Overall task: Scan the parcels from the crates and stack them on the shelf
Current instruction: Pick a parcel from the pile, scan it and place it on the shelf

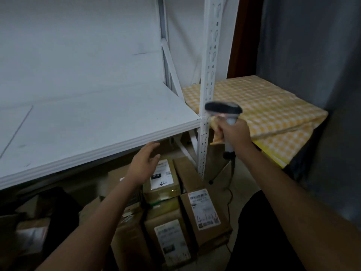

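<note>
Fingers around scanner handle

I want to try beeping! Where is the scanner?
The grey handheld barcode scanner is gripped in the right hand, right of centre, beside the white metal shelf post and yellow checkered cloth.

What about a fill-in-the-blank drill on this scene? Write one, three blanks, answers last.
The right hand grips the ____.
The open left hand hovers above the ____ below the shelf.
The cloth right of the shelf post is yellow and ____.
Answers: scanner; parcels; white.
</note>
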Motion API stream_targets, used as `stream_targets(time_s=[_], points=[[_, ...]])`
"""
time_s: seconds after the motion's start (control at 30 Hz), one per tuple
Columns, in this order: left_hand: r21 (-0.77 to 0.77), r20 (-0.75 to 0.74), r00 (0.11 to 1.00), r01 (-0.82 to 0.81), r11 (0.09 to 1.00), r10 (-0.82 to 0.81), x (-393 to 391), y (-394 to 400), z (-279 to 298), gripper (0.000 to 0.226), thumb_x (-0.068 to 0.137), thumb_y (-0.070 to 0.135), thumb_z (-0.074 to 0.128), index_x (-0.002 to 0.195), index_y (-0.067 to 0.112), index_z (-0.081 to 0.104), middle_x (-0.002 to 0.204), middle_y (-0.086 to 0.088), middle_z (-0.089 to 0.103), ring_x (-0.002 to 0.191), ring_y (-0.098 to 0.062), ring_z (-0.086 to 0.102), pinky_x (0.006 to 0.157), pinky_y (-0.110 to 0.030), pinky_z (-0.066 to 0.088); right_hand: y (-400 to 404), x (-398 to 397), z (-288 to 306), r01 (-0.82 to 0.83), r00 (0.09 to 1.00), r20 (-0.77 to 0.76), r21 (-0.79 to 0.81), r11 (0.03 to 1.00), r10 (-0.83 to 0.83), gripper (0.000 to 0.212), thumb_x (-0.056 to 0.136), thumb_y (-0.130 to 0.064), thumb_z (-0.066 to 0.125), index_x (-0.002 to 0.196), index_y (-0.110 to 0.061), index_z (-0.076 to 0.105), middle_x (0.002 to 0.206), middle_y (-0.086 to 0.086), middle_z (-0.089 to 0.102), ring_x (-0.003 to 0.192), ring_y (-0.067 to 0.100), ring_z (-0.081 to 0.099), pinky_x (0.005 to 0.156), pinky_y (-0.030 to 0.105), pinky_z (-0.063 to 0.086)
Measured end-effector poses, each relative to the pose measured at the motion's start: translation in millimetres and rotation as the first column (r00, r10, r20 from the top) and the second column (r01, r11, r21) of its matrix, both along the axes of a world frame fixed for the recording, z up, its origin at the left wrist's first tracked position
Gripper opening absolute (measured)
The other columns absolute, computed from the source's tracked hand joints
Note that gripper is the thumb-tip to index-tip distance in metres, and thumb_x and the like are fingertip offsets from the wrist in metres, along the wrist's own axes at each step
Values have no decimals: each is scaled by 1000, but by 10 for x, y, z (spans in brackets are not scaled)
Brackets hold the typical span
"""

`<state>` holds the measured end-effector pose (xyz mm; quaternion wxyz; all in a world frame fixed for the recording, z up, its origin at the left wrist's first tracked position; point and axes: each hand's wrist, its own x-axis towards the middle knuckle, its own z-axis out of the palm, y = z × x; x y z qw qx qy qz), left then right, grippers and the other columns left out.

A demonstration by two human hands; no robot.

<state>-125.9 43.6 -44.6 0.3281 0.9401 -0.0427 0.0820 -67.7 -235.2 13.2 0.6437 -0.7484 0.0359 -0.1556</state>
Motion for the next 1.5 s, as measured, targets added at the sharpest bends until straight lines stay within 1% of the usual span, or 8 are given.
stream_targets(time_s=[0.17,0.37,0.77,0.93,1.1,1.17,1.27,1.5], points=[[-211,-321,918,-311,927,234,-352,192,-264,49,102,28,53,148,15,42,147,-11,49,126,-26,52,100,-33,47,401,-229,-317,-18,994,-107,-232,973,-7,32,88,-38,70,78,-7,67,63,2,66,52,11,63,50,22,47],[-341,-549,814,-427,837,192,-633,197,-424,48,103,26,51,146,11,39,129,-14,55,97,-22,56,81,-32,50,867,-398,-485,-116,980,-189,-278,954,64,19,89,-28,67,95,-10,66,88,10,72,73,24,70,72,40,60],[-354,-615,767,-477,804,184,-516,234,-639,48,103,44,43,132,7,54,126,-17,61,110,-34,62,97,-44,53,1127,-300,-927,-349,899,-412,-471,810,149,18,98,-34,56,95,-16,54,77,-8,47,72,8,48,56,22,31],[-328,-613,766,-471,819,195,-160,448,-1310,89,62,85,39,122,25,63,129,-13,57,115,-35,59,100,-52,50,1202,-139,-1081,-371,887,-429,-440,818,172,20,95,-33,61,93,-14,57,77,-6,51,71,8,49,53,20,31],[-410,-588,799,-427,806,124,-251,136,-592,36,104,38,46,128,14,59,124,-10,67,99,-20,67,84,-31,57,1221,-54,-1171,-314,905,-411,-466,827,112,29,93,-41,62,94,-12,61,90,2,60,88,23,61,67,26,39],[-481,-569,813,-449,753,121,-230,91,-514,35,104,33,48,134,16,54,126,-8,65,92,-16,66,71,-20,55,1193,-79,-1133,-310,900,-423,-460,832,101,27,94,-41,61,93,-14,59,90,1,57,85,21,56,71,27,39],[-607,-545,836,-441,661,57,-228,72,-448,43,100,37,56,140,25,44,122,-9,66,98,-22,68,84,-35,58,1149,-171,-1032,-297,914,-388,-433,851,122,25,94,-42,61,91,-18,57,87,-2,54,84,18,51,73,27,38],[-760,-537,837,-426,491,-104,-401,208,-268,66,89,21,71,142,37,34,128,-12,58,98,-26,69,67,-29,60,887,-255,-810,-260,949,-285,-468,845,134,28,94,-45,59,85,-18,61,83,2,67,80,21,65,72,32,52]])
